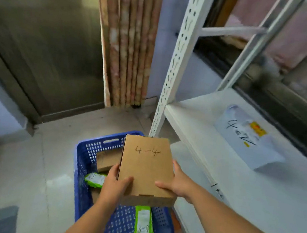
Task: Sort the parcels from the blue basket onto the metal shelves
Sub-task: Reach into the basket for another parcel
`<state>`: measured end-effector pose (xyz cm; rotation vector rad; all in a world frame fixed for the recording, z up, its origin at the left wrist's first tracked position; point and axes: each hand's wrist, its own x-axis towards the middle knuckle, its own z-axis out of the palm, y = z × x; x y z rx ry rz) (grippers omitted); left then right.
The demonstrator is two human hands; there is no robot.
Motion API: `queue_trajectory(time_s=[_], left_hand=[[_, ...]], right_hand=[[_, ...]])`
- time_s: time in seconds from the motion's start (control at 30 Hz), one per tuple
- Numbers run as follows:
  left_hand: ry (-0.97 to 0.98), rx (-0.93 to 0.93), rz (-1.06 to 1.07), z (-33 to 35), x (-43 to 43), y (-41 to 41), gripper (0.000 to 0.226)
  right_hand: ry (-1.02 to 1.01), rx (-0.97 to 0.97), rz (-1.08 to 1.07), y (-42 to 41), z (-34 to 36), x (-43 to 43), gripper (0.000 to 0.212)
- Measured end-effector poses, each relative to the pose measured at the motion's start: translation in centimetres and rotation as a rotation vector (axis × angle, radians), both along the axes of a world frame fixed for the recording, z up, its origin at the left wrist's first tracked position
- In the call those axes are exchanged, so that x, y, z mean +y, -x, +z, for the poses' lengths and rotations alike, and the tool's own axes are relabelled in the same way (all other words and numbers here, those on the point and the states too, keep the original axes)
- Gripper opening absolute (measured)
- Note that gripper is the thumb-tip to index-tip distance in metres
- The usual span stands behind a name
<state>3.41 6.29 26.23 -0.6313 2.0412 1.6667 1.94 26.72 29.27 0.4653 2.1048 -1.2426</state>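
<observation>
The left hand (114, 181) and the right hand (176, 186) each grip a side of a flat cardboard box (146, 166) marked 4-4, near its close end, thumbs on top. The box's long axis runs from 6 to 12 o'clock, with the far end pointing to 12. It is held above the blue basket (81, 165). The white metal shelf (204, 142) lies at 3 o'clock and has a white parcel (243, 140) on it.

Handwritten "4-4" stood on the lid of the cardboard box (147, 166). White mailer bag (247, 140) on the shelf (211, 163) carried marker "4-2" plus a blurred character. Green packet (143, 221) in the blue basket (81, 165) showed "-4", first digit unclear.
</observation>
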Motion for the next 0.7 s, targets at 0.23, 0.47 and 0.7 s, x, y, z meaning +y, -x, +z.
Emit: queue_trajectory(time_s=[0.23,0.47,0.7], left_hand=[[-0.111,-0.08,-0.207,9.1,1.8,-1.7,0.054],[-0.192,-0.111,-0.534,15.1,10.2,-5.9,0.044],[-0.186,-0.025,-0.868,19.9,19.7,-13.8,0.051]], right_hand=[[-0.117,0.102,-0.151,-8.5,8.5,1.9,0.113],[-0.193,0.088,-0.422,-19.3,13.8,9.0,0.119],[-0.156,0.092,-0.71,-32.6,17.6,15.2,0.11]])
